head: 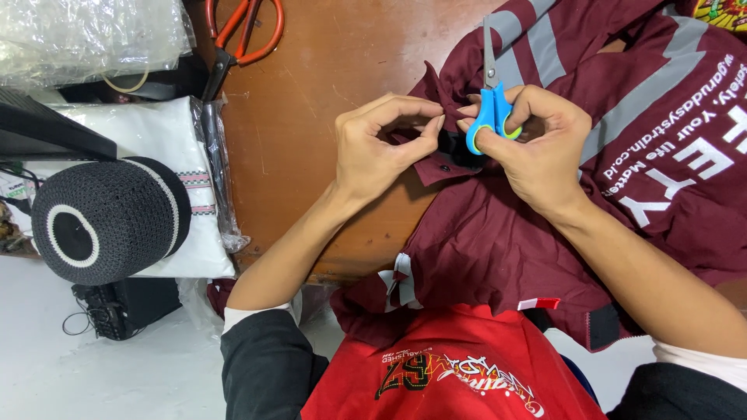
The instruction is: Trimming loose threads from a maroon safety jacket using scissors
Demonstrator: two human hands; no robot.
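The brown wooden tabletop carries a maroon shirt, soft woven cloth with grey stripes, spreading from centre toward 3 o'clock. At 9 o'clock sits a round black knitted cap on white folded cloth; at 12 o'clock lie orange-handled shears. Your left hand has its fingers pinched together on a fold of the shirt near a dark button. Just beside it at 3 o'clock, your right hand is clamped on small blue-handled scissors, blades together, long axis toward 12 o'clock. The pinched fold lies between both hands, touching each.
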